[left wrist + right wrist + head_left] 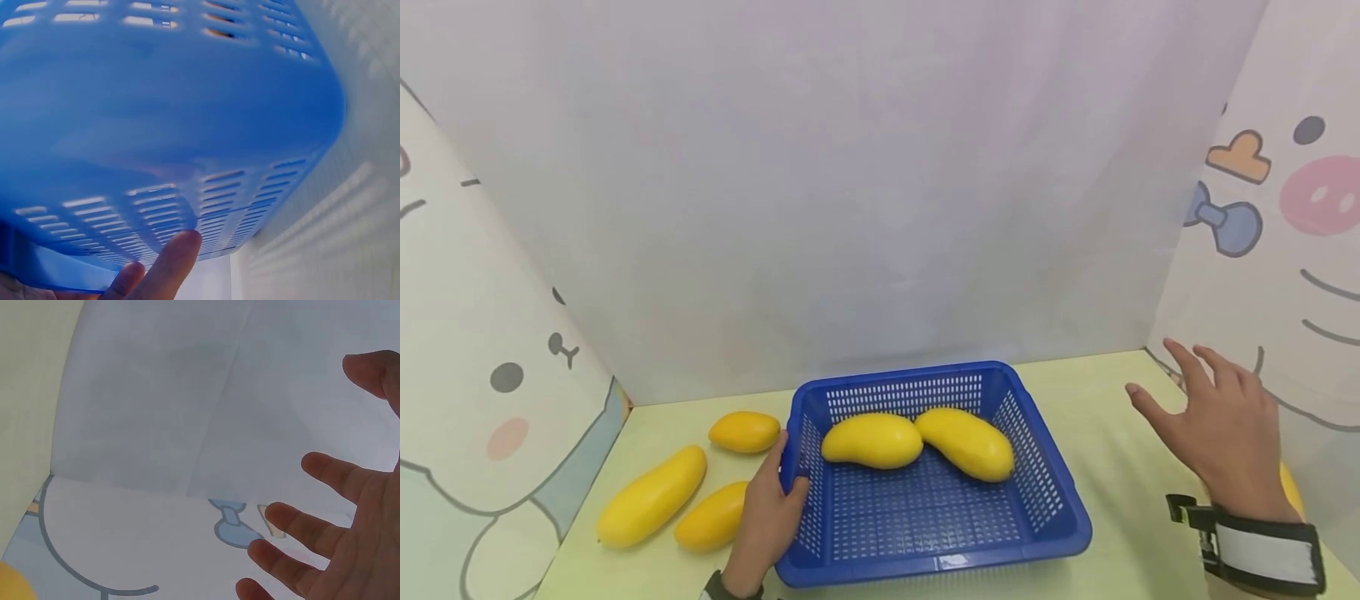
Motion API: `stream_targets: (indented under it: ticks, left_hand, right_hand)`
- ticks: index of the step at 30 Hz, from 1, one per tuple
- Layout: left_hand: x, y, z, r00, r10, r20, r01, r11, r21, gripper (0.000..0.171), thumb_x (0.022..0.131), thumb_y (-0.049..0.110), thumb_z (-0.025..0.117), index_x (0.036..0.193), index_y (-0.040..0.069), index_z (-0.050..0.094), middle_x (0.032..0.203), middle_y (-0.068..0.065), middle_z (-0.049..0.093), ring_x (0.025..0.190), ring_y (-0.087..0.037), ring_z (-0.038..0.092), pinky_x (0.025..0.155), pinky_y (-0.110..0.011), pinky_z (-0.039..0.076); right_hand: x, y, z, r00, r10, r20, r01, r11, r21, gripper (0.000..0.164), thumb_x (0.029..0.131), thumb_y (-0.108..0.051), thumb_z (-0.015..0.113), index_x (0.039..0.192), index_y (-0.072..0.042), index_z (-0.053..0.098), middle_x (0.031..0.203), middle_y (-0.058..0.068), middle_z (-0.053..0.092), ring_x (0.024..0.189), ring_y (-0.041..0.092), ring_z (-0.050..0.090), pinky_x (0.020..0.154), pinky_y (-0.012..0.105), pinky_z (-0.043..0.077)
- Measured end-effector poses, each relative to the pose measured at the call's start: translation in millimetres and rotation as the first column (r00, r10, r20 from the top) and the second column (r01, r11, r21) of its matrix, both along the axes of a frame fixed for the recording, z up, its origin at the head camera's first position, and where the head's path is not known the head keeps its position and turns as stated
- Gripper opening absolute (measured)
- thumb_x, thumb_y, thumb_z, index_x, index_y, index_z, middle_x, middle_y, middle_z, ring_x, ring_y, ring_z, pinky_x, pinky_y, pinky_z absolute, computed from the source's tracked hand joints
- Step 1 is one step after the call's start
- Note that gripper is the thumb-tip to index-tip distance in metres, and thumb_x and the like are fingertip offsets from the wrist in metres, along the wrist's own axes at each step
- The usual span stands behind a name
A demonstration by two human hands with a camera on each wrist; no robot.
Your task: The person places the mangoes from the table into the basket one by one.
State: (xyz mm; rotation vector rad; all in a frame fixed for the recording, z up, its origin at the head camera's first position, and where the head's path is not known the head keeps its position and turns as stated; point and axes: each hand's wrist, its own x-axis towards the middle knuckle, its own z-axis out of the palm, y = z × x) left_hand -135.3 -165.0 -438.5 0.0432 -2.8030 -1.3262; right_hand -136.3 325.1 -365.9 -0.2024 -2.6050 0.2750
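A blue plastic basket (925, 517) with slotted walls holds two yellow mangoes (872, 440), lying end to end near its back wall. My left hand (769, 517) grips the basket's left rim, thumb on the inner side and fingers outside. In the left wrist view, the fingers (178, 259) reach along the outside of the slotted wall (187, 125). Off to the right, my right hand (1225, 433) hangs in the air with its fingers spread and nothing in it. The right wrist view shows that hand (350, 550) in front of the pale wall.
Three more mangoes (653, 497) lie on the pale yellow table (1112, 433) left of the basket. Another yellow fruit (1291, 492) is partly hidden behind the right wrist. A plain back wall (880, 208) and cartoon-printed side panels (1247, 275) enclose the table.
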Motion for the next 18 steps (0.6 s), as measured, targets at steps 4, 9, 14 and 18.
stream_targets:
  ticks: [4,9,14,18]
  left_hand:
    - [0.1,0.5,0.6,1.000,0.000,0.000,0.000,1.000,-0.003,0.067,0.089,0.011,0.051,0.148,0.007,0.019,0.149,-0.016,0.026,0.132,-0.031,0.030,0.102,-0.049,0.031]
    - [-0.3,0.6,0.8,1.000,-0.001,0.006,0.001,1.000,-0.008,0.067,0.089,0.011,0.051,0.148,0.006,0.019,0.149,-0.016,0.026,0.131,-0.032,0.031,0.101,-0.049,0.033]
    - [-0.3,0.5,0.8,1.000,0.002,0.012,-0.002,1.000,-0.010,0.067,0.090,0.012,0.052,0.148,0.007,0.019,0.149,-0.016,0.026,0.131,-0.032,0.031,0.101,-0.050,0.033]
    - [-0.3,0.6,0.0,1.000,0.002,0.016,-0.002,1.000,-0.007,0.067,0.090,0.012,0.052,0.148,0.007,0.019,0.149,-0.016,0.026,0.131,-0.032,0.031,0.101,-0.050,0.033]
  right_hand:
    - [-1.2,6.9,-6.1,0.999,-0.026,0.044,0.027,1.000,-0.011,0.083,0.081,-0.064,0.053,0.145,-0.015,0.031,0.138,0.027,0.033,0.116,0.056,0.028,0.085,0.071,0.025]
    - [-2.9,17.4,-14.2,0.993,-0.066,0.095,0.069,0.997,-0.028,0.087,0.081,-0.066,0.050,0.146,-0.014,0.027,0.139,0.028,0.031,0.115,0.059,0.025,0.085,0.072,0.025]
    - [-2.6,24.4,-18.4,0.982,-0.120,0.147,0.128,0.990,-0.050,0.092,0.080,-0.069,0.049,0.146,-0.009,0.025,0.136,0.032,0.030,0.114,0.061,0.023,0.084,0.073,0.025]
    - [-1.8,26.2,-21.3,0.971,-0.148,0.189,0.163,0.984,-0.066,0.095,0.079,-0.071,0.049,0.145,-0.007,0.026,0.132,0.035,0.031,0.113,0.062,0.023,0.082,0.073,0.026]
